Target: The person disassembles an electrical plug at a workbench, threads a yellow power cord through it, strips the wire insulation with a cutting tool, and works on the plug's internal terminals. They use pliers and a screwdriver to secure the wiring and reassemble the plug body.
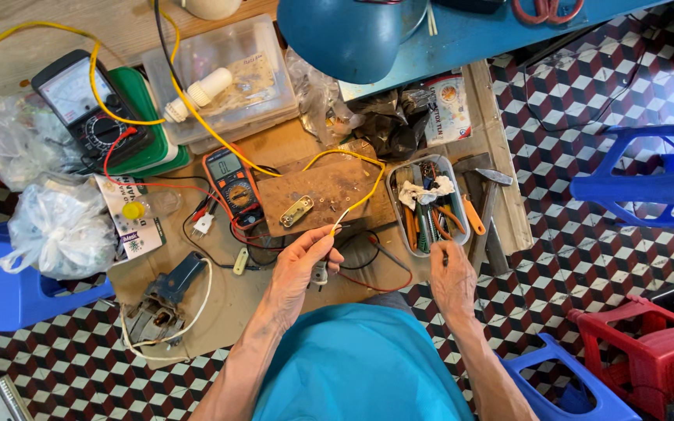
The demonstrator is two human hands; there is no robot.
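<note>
We note a white card (pixel 136 226) with green markings and a yellow disc lying flat at the left of the tabletop (pixel 235 300), beside a knotted white plastic bag (pixel 56 230). A printed foil packet (pixel 448 105) lies under the edge of the blue shelf, right of the clear plastic box (pixel 224 82) that holds a white lamp socket (pixel 200 92). An orange digital multimeter (pixel 233 185) sits just left of a brown wooden board (pixel 321 195), and a black analogue meter (pixel 87 109) rests on a green case at upper left.

We find the left hand (pixel 296 269) with its grip closed, thumb and forefinger pinching the stripped end of the yellow wire (pixel 352 204); the wire loops over the wooden board and runs back toward the lamp socket. A small grey part shows under the palm; we cannot tell what it is.

The right hand (pixel 452 279) rests at the near rim of the grey tool tray (pixel 401 226), fingers loosely curled, touching the tools inside. We cannot tell whether its grip holds any of them. A hammer (pixel 487 204) lies just right of the tray.
</note>
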